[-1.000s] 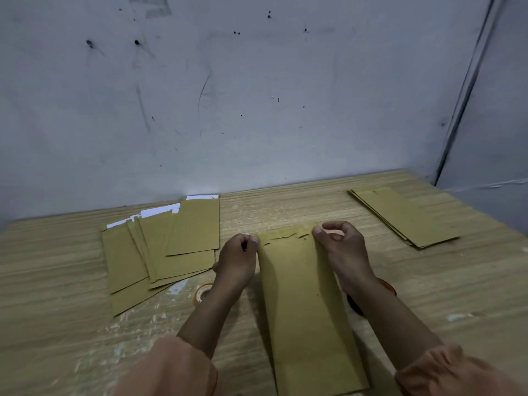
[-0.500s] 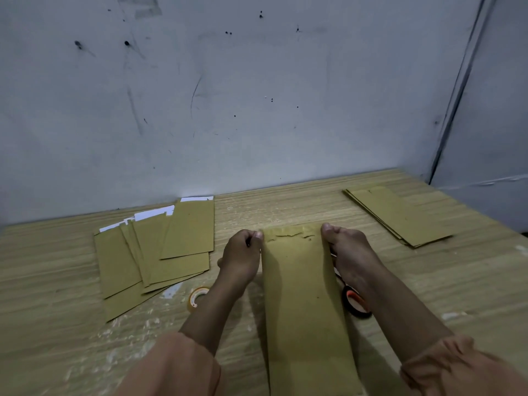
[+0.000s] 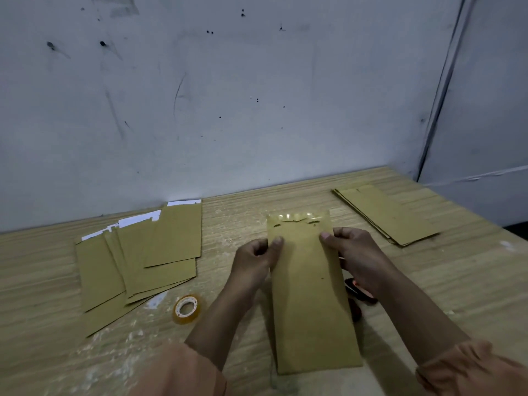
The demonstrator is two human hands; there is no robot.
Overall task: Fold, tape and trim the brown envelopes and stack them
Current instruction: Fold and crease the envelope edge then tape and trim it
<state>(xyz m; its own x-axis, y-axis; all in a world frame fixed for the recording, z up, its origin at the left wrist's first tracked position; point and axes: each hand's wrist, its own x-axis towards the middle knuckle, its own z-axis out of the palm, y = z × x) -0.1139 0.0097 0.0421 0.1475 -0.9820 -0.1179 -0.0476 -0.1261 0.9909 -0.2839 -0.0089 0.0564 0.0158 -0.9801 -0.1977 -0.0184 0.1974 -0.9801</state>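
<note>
A long brown envelope (image 3: 310,304) lies lengthwise on the wooden table (image 3: 457,281) in front of me. Its far end has a ragged edge with shiny clear tape over it. My left hand (image 3: 257,258) pinches the envelope's left edge a little below that end, thumb on top. My right hand (image 3: 354,252) pinches the right edge at the same height. A roll of clear tape (image 3: 186,308) lies on the table left of my left forearm. Scissors with a red-and-black handle (image 3: 357,292) show partly under my right wrist.
A loose spread of brown envelopes (image 3: 137,258) with white sheets sticking out at the far ends lies at the left. A neat stack of brown envelopes (image 3: 385,214) sits at the far right. A grey wall runs along the table's far edge.
Both hands slid from the envelope's far corners back toward me along its side edges. The taped ragged end now lies uncovered and the envelope's far end sits flat.
</note>
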